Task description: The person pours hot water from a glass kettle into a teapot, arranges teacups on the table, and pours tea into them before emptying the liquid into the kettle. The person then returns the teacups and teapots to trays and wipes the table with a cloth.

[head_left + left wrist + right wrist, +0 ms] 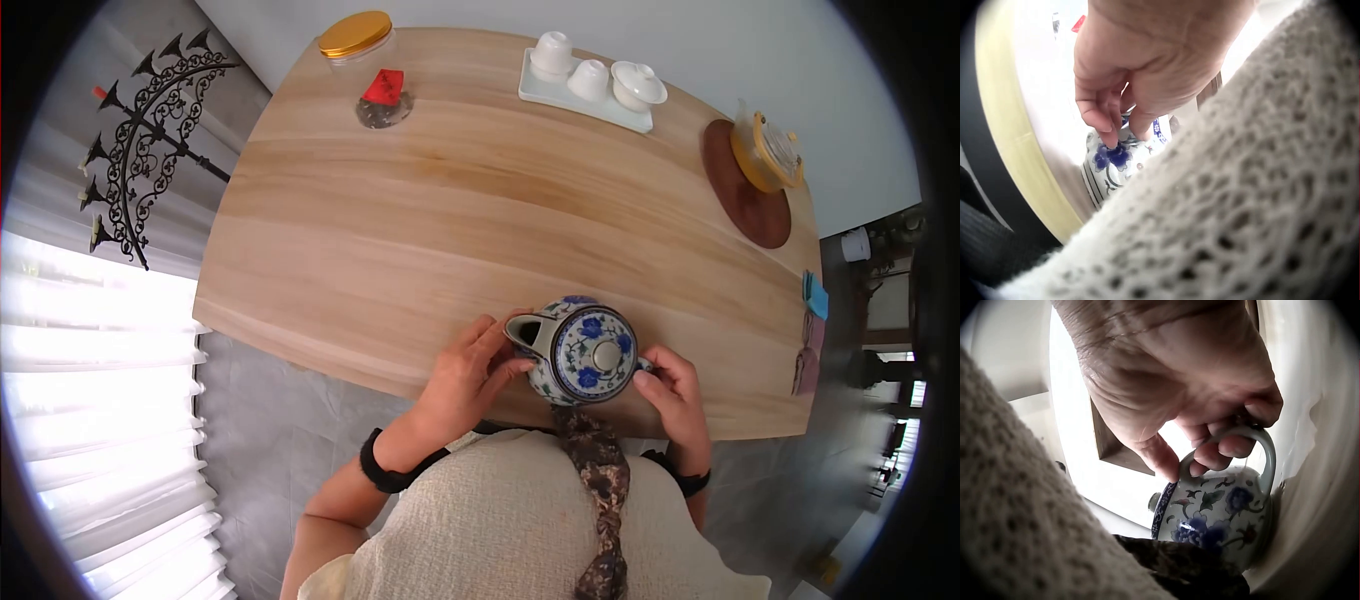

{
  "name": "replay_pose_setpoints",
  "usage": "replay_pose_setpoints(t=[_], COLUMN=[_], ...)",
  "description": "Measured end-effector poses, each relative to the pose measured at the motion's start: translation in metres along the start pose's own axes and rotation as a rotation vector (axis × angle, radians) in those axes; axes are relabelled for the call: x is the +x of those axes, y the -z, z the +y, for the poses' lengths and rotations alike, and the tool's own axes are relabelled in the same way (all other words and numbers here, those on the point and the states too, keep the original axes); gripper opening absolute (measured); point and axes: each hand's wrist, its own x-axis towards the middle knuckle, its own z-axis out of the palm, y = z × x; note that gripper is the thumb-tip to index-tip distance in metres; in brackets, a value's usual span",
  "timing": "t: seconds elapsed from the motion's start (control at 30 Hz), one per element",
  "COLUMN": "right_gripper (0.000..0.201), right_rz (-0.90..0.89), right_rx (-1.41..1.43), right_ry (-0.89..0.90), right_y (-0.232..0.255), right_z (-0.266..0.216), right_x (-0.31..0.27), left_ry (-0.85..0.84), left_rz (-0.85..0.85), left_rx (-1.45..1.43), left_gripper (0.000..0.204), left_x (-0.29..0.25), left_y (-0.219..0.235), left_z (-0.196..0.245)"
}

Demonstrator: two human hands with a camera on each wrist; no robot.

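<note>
A white teapot with blue flowers [570,385] stands at the table's near edge, its round lid [606,355] on. My left hand [468,378] is at the spout side, thumb and fingertips around the spout; in the left wrist view the left hand [1147,62] touches the flowered body [1113,159] with bent fingers. My right hand [675,393] holds the handle on the opposite side. In the right wrist view the fingers of the right hand [1179,381] curl through the looped handle [1267,456], with the thumb against its upper end.
A jar with a gold lid [355,35] and a red packet [384,87] lie at the far left of the table [330,230]. White cups on a tray [590,108] stand at the back, a glass pot [765,155] on a brown mat [745,205] at right, folded cloths [810,340] at the right edge.
</note>
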Motion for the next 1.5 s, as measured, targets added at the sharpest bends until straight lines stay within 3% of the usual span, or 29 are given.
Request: replay_pose_setpoints(t=[0.53, 0.73, 0.9, 1.5], right_gripper=[0.016, 0.026, 0.029, 0.032], right_rz=[0.245, 0.338, 0.388, 0.353], right_rx=[0.015, -0.098, -0.205, -0.19], right_ry=[0.07, 0.178, 0.193, 0.169], right_y=[0.054, 0.081, 0.097, 0.107], right_z=[-0.001, -0.018, -0.03, -0.032], right_x=[-0.058, -0.089, -0.107, -0.11], left_ry=[-0.168, -0.338, -0.588, -0.568], left_rz=[-0.216, -0.304, -0.313, -0.331], left_rx=[-0.044, -0.179, -0.108, -0.113], left_gripper=[0.041, 0.044, 0.05, 0.055], left_x=[0.035, 0.043, 0.043, 0.036], left_y=[-0.052, -0.086, -0.106, -0.112], left_z=[0.027, 0.038, 0.04, 0.043])
